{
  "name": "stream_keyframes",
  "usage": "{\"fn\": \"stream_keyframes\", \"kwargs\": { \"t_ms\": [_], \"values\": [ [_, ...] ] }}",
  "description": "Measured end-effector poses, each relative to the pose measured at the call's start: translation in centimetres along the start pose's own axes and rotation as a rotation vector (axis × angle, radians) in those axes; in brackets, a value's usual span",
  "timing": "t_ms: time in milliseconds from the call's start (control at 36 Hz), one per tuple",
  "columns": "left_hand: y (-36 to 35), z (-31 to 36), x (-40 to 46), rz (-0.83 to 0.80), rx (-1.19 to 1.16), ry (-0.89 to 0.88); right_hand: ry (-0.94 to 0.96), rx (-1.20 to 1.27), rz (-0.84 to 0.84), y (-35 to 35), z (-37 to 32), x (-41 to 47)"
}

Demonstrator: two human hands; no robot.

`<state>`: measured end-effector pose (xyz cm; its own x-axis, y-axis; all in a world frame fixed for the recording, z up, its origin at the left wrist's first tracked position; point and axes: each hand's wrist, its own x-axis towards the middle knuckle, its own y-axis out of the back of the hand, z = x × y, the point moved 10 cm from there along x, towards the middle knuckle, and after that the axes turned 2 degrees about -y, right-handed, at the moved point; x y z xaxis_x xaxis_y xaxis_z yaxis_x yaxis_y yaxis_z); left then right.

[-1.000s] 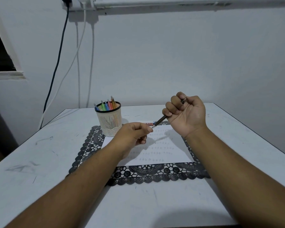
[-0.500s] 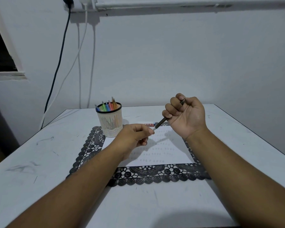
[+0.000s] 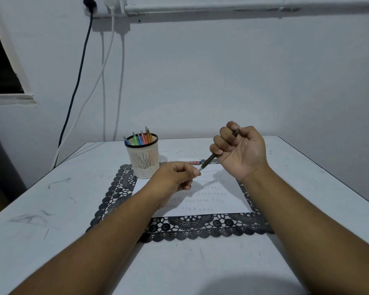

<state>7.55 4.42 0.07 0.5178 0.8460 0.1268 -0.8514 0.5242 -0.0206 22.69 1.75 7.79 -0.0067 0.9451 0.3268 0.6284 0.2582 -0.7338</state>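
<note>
At the far left edge, a dark window opening [image 3: 0,67] is cut off by the frame, and a black cable [image 3: 79,71] with two white ones runs down the wall behind the counter [image 3: 51,209]. Next comes a cream slotted cup [image 3: 144,165] on the far left corner of a black lace mat [image 3: 115,194], holding coloured pens [image 3: 140,138] whose lower halves show only dimly through the slots. My left fingers [image 3: 185,167] are curled in above the sheet of paper [image 3: 222,201], thumb and forefinger pinching the clear tip of the dark pen [image 3: 209,160]; how much of the tip lies between them is hidden. Behind that pinch lies a small white and red thing [image 3: 190,161], half covered, and I cannot tell what it is. Faint rows of marks on the paper are too small to read. From its tip the pen slants up to the right, in the air, into my right fingers [image 3: 222,139], which are wrapped tightly round it, palm towards me; most of the barrel is buried in that fist, only the butt end peeking out on top. Both my forearms are cut off by the bottom edge.
</note>
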Motion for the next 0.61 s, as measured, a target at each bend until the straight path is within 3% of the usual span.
{"fn": "stream_keyframes", "kwargs": {
  "t_ms": [250, 611],
  "values": [
    [-0.3, 0.1, -0.2, -0.006, 0.024, -0.001, -0.008, -0.049, 0.036, -0.1, 0.3, -0.1],
    [0.2, 0.8, -0.2, -0.009, 0.245, -0.049, 0.18, -0.05, 0.371, 3.5, -0.1, -0.3]
  ]
}}
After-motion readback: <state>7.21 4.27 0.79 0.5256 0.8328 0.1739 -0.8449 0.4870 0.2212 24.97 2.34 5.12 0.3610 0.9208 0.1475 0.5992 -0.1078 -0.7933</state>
